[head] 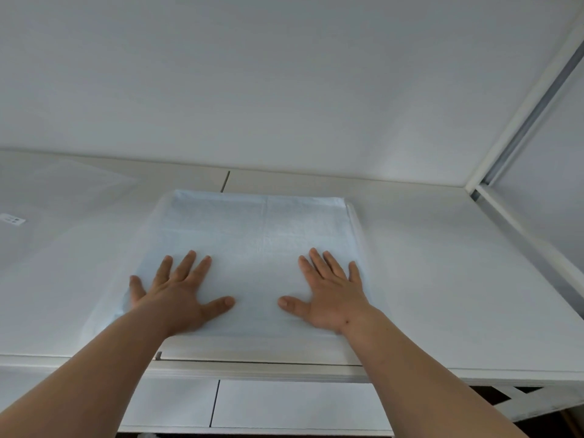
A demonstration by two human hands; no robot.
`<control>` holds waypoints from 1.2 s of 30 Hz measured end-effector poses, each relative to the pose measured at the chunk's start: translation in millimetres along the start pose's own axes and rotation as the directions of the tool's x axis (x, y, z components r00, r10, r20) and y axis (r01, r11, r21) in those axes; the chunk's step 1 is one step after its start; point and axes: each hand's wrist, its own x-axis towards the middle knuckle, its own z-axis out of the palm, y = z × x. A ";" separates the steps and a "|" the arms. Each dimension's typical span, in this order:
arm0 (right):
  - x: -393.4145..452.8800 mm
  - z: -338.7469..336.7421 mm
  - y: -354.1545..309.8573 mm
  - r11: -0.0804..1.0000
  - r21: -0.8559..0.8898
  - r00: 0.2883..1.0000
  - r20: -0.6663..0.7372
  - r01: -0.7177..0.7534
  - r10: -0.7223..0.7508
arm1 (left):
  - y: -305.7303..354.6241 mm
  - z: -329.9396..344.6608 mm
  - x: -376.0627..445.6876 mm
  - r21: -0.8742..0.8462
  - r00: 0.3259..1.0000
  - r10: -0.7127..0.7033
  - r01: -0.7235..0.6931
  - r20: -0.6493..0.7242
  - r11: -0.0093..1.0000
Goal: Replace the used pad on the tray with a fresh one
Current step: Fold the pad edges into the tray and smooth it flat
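Two flat palms are on the pad [262, 235] right now, so this looks like the smoothing-out bit to me. It's a pale blue sheet spread over what I take to be the tray [252, 369], which sits at the near edge of a white counter [442, 263]; only the tray's thin front rim shows under the pad, and the pad's white border hangs a little past it. The left hand [178, 298] presses down on the near left part, the right hand [331, 295] on the near right part, fingers straight and spread on both, nothing pinched or held.

How far along? My guess is nearly done: the sheet looks clean and uncreased, so it's probably the fresh one already laid. No used pad shows anywhere, so I can't say where that went. What's left is maybe tucking the edges.

Further out, a clear plastic sheet or bag [63, 191] lies on the counter at far left, with a small white label [12, 219] on it. Too blurry to read, no brand visible anywhere.
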 end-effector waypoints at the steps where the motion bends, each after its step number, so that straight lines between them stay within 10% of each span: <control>1: -0.2 -1.1 0.8 1.000 -0.001 1.000 0.009 0.003 -0.003 | 0.7 -0.2 0.5 0.004 1.000 -0.002 0.002 0.006 1.000; 36: 16.5 -11.4 -28.3 0.995 0.087 0.986 0.152 0.054 -0.067 | 13.3 -13.6 15.9 0.007 0.973 0.178 -0.181 0.147 0.983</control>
